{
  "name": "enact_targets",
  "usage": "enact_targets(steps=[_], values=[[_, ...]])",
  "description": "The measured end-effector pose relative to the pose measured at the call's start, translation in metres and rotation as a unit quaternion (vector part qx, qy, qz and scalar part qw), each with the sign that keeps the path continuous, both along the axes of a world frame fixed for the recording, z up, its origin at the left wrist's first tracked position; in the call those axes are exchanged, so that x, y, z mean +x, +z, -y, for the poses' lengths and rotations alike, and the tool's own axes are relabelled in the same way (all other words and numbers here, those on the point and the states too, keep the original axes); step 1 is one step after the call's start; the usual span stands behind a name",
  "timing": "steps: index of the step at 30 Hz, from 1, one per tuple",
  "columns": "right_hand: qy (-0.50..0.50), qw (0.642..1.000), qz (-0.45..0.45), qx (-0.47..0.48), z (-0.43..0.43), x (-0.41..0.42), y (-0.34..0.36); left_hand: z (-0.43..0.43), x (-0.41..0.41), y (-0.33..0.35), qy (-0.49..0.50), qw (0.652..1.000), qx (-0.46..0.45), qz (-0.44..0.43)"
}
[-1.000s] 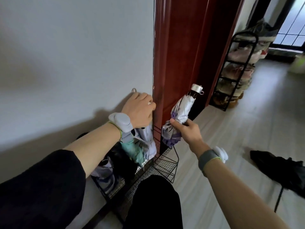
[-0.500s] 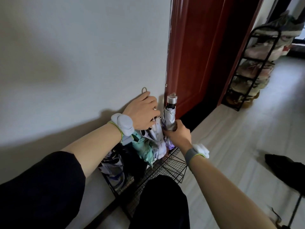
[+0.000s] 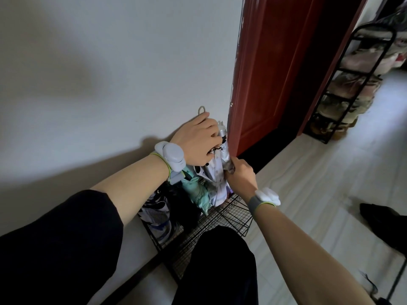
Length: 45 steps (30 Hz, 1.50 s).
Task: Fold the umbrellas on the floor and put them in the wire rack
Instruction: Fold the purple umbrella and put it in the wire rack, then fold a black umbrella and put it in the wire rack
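Folded umbrella (image 3: 225, 150), held out tilted beside the wire rack (image 3: 237, 219) a second ago, now stands upright in it against the stored umbrellas (image 3: 214, 181). Right hand (image 3: 241, 176) pinches its canopy in curled fingers, the silver cap (image 3: 222, 130) rising above that grip and the rack's mesh lying below it. Left hand (image 3: 197, 142), above that grip, clasps the stored umbrellas' tops, fingertips touching the cap.

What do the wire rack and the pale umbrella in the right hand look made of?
The wire rack: thin metal rods in a grid, matte black, probably coated steel. The umbrella: soft thin fabric, pale with a faint print, creased into loose folds. Its end cap: shiny silver, metal or plated plastic; cannot tell which.
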State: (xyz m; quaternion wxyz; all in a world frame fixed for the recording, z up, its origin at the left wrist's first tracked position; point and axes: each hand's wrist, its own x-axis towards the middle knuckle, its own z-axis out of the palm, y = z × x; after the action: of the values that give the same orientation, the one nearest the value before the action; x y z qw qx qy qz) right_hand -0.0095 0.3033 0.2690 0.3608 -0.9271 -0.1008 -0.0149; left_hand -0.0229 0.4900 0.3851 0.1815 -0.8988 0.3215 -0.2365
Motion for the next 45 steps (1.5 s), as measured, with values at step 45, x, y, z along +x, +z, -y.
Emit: enact_targets(steps=[45], values=[[-0.225,0.942,-0.244,-0.054,0.268,-0.061,-0.064,0.287,0.019,-0.099,0.037,0.915,-0.138,-0.377]])
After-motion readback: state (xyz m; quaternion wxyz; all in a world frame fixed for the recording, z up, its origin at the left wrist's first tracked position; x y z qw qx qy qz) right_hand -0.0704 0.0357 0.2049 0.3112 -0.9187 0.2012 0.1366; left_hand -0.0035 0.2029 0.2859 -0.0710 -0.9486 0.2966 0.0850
